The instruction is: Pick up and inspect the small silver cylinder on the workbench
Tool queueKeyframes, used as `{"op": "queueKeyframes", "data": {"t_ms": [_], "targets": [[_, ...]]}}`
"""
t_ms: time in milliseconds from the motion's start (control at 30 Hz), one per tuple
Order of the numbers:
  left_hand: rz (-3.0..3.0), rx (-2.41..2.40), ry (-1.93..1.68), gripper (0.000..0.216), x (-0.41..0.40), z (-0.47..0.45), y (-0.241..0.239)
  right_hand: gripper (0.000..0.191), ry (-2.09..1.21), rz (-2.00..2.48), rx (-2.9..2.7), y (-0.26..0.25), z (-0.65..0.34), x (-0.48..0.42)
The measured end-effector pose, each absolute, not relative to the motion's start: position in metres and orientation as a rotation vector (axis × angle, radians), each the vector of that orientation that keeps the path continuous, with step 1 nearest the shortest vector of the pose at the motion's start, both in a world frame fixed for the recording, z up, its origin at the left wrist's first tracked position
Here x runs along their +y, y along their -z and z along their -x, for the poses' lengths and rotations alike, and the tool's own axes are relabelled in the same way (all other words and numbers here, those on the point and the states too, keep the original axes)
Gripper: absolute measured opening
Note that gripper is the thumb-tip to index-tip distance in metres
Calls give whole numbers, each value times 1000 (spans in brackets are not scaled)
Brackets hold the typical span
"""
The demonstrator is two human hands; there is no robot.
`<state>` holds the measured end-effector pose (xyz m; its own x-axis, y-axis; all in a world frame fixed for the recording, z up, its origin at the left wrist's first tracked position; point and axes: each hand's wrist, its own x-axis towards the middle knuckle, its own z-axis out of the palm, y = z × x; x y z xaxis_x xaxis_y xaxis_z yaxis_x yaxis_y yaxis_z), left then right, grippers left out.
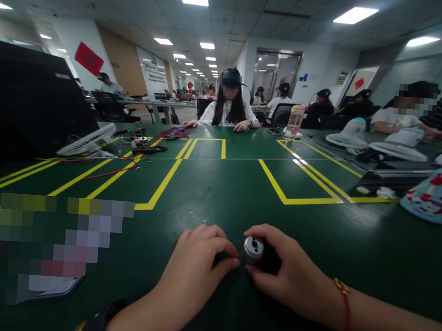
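A short silver metal cylinder (253, 248) stands upright on the green table in front of me, with a dark central hole and smaller holes in its top face. My right hand (287, 271) is closed around it, thumb on the near side and index finger on the far side. Just left of the cylinder, my left hand (201, 260) has its thumb and index fingertips brought together in a pinch. Whatever may be between those tips is too small to make out.
Yellow tape (311, 200) marks the green table (219, 195). Left are a partly blurred-out phone-like object (61, 286), a white fan (88, 140) and red wires (116, 171). Right are a blue patterned bag (436, 195) and more fans (348, 134). A person (228, 105) sits opposite.
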<state>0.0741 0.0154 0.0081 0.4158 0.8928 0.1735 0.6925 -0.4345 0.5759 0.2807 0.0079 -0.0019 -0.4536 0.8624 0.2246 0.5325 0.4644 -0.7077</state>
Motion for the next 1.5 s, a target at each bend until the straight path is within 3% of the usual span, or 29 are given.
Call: {"op": "queueKeyframes", "data": {"t_ms": [200, 367, 567, 633, 767, 833, 900, 1000, 1133, 1267, 1433, 1500], "targets": [[-2155, 1373, -724, 21, 12, -56, -11, 43, -655, 1245, -2137, -3, -291, 13], [-1807, 1560, -753, 26, 7, -8, -13, 55, -146, 1758, -1878, -7, -387, 37], [-1691, 1556, -764, 26, 5, -1, -9, 68, 193, 2164, -1591, 8, -519, 50], [-1715, 1539, -769, 25, 5, -6, -8, 72, 281, 2221, -1603, 11, -530, 47], [-1680, 1541, -778, 24, 5, -8, -4, 85, 811, 2068, -1718, 2, -485, 40], [-1663, 1541, -794, 24, 5, -6, -3, 73, 715, 1788, -1959, -4, -436, 35], [-1654, 1549, -803, 24, 4, -4, -3, 53, 267, 1544, -2279, -8, -380, 29], [-1648, 1560, -799, 24, 4, -3, -4, 45, -267, 1343, -2453, -7, -304, 22], [-1634, 1562, -796, 24, 5, -2, -4, 21, -542, 1248, -2484, -4, -261, 23], [-1601, 1545, -807, 23, 8, 1, -1, 24, -379, 1348, -2347, -19, -300, 29], [-1579, 1555, -829, 22, 7, -1, -1, 28, 445, 1775, -1885, -45, -426, 38], [-1571, 1554, -839, 22, 6, -3, -2, 30, 582, 2047, -1735, -44, -477, 41]]}}
